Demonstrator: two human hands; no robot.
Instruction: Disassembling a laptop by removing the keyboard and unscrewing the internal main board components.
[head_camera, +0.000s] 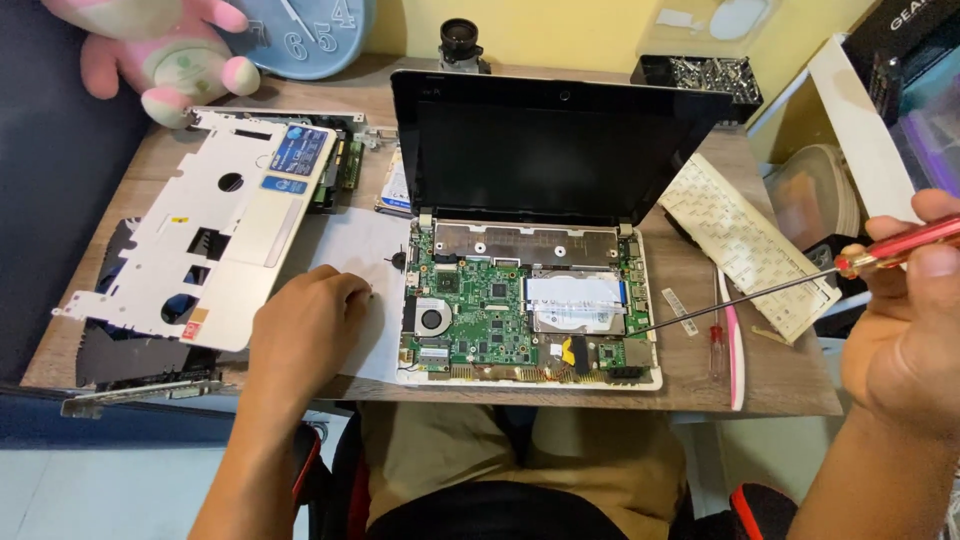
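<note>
Right hand (905, 330) grips screwdriver (790, 287); shaft slants down-left, tip at opened netbook (520, 310) right edge. Left hand (305, 325) closed, empty, rests left of it.

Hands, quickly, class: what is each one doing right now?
Left hand: closed loosely, knuckles up, resting on the white sheet; anything held cannot be told.
Right hand: closed on the long screwdriver.

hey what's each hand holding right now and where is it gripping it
The right hand grips a long screwdriver by its red handle. The left hand holds nothing visible; it rests fisted on the white sheet.
</note>
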